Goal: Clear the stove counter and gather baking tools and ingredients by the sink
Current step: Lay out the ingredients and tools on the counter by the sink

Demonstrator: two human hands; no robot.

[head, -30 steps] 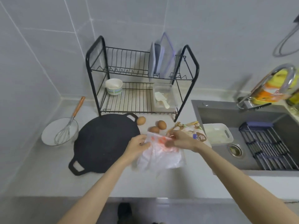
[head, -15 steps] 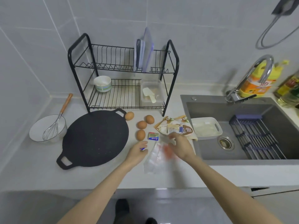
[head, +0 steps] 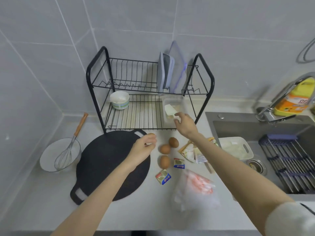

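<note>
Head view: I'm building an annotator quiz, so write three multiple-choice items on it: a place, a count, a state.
1. Where is the whisk? A in the sink; B in the white bowl left of the pan; C in the plastic bag.
2. How many foil packets lie on the counter? A one; B two; C four.
3. What do the right hand's fingers do? A pinch the white scoop's handle; B lie flat on the counter; C grip the faucet.
Key: 1 B, its wires rest in that bowl; 2 B, two lie beside the eggs; 3 A, they close on the scoop in the clear tub.
</note>
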